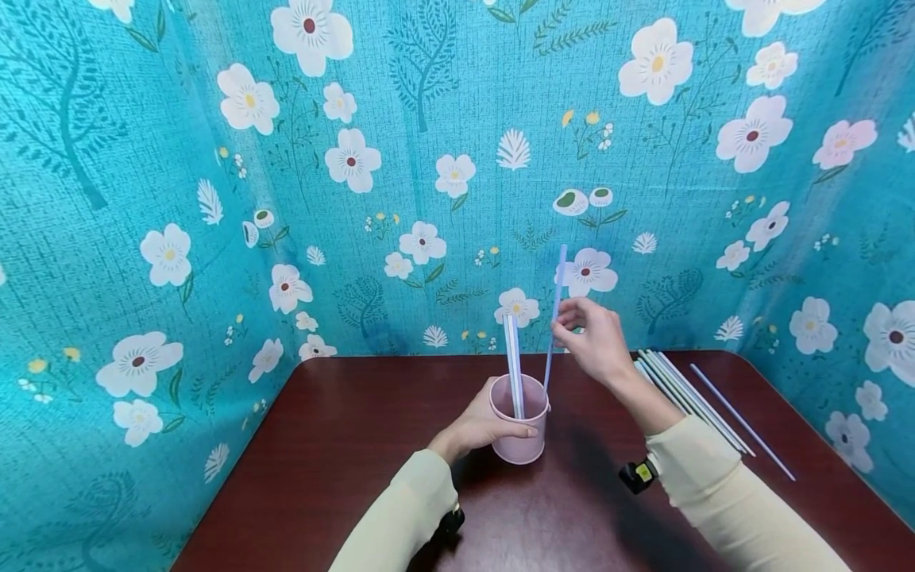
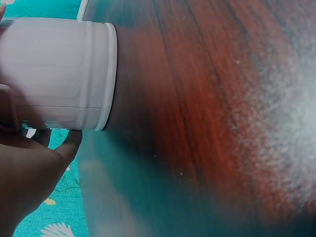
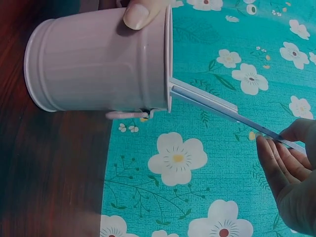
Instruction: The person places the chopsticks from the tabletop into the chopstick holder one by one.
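A small pink bucket (image 1: 519, 446) stands upright on the dark wood table. My left hand (image 1: 477, 423) grips it from the left, the thumb across its front below the rim. Several pale blue and white straws (image 1: 512, 353) stand inside, leaning slightly left. Between the thumb and fingertips of my right hand (image 1: 595, 343), I pinch a long pale blue straw (image 1: 560, 280) above the bucket's right side. Its lower end meets the rim in the head view. In the right wrist view, this straw (image 3: 254, 127) overlaps the others at the bucket's mouth. A side handle (image 3: 129, 114) shows there too.
Beyond my right forearm, several pale green and white straws (image 1: 693, 397) lie side by side on the table (image 1: 343, 445). One bluish straw (image 1: 743, 423) lies apart, farther right. A teal flowered curtain (image 1: 400, 159) hangs behind the table and along both sides.
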`<action>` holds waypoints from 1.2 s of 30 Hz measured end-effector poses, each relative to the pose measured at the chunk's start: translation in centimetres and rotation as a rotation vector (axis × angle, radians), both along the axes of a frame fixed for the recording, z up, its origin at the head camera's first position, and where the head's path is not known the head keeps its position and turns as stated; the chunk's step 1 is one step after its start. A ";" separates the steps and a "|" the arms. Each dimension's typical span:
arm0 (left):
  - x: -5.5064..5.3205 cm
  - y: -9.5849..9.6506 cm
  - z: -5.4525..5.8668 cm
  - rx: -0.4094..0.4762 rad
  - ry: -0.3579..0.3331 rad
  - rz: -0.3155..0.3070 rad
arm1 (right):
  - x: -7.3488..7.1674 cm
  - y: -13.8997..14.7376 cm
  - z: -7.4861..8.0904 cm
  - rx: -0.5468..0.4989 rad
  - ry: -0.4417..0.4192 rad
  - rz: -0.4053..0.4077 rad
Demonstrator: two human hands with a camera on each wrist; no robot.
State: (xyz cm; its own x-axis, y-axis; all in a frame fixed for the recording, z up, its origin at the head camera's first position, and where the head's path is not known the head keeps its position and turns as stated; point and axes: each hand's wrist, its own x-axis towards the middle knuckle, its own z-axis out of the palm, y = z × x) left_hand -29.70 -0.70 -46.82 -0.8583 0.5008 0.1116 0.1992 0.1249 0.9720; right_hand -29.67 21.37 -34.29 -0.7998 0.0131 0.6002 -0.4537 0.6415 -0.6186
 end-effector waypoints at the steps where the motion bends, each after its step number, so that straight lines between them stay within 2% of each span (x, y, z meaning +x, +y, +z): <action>1: -0.1 -0.1 0.0 0.001 0.002 -0.002 | -0.1 -0.2 0.0 0.001 -0.007 0.001; 10: -0.5 -0.4 0.1 -0.002 0.027 0.017 | -1.0 -1.0 -0.9 0.017 -0.064 0.023; 15: -0.7 -0.2 0.1 0.016 0.037 -0.013 | -1.3 -0.8 -1.5 0.017 -0.095 0.025; 20: -0.8 0.0 0.2 0.036 0.039 -0.022 | -1.3 -0.7 -2.1 0.002 -0.125 0.062; 29: -0.7 0.0 -0.1 0.017 0.025 -0.024 | -1.1 -0.9 -2.7 0.018 -0.160 0.078; 36: -0.6 0.0 -0.2 0.027 0.020 -0.029 | -1.2 -1.0 -3.4 0.023 -0.157 0.111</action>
State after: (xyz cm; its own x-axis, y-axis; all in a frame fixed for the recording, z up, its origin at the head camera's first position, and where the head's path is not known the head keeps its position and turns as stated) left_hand -30.30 -0.74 -47.04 -0.8409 0.5220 0.1428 0.2221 0.0923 0.9707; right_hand -30.89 20.35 -37.71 -0.8792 -0.0930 0.4673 -0.4219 0.6076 -0.6729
